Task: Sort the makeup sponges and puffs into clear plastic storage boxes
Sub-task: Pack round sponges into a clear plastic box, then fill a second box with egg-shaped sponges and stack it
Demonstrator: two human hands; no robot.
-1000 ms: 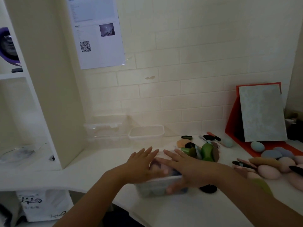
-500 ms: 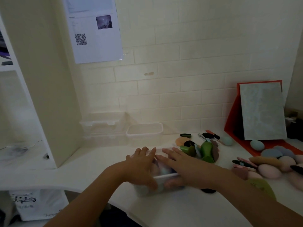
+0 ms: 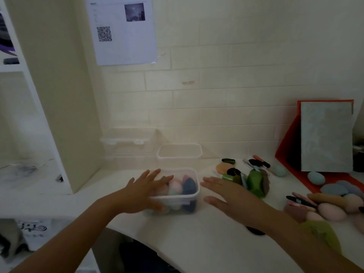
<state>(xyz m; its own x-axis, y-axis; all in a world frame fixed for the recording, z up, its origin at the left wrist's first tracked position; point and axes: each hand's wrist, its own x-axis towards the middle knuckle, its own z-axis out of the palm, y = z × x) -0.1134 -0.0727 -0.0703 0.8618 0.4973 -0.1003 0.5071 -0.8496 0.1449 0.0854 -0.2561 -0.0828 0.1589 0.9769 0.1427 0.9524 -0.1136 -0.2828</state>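
Looking down from the head camera, the filled box (image 3: 174, 191) sits on the white worktop (image 3: 197, 243) close to the near edge, packed with pink, pale green and blue sponges (image 3: 180, 187). The left hand (image 3: 144, 191) rests on the box's left side, fingers spread across the rim and over the contents, thumb down against the near wall; it holds the box steady rather than pinching anything. The right hand (image 3: 232, 198) lies just to the right of the box, apart from it, palm down, fingers spread and empty.

An empty box (image 3: 179, 153) stands behind the filled one, against the wall, with its long axis running left to right; a larger clear box with lid clips (image 3: 126, 141) is just to its left. The loose pile lies to the right: green puffs (image 3: 255, 182) just beyond the right fingertips, and pink and grey sponges (image 3: 334, 203) farther right, near a red tray (image 3: 307, 180).

The filled box looks done, and I judge the next step to be bringing the empty box forward. It lies straight ahead of both hands, past the filled box. The left hand would have to reach over the full one; the right has the clearer line and is also nearer the unsorted pile.
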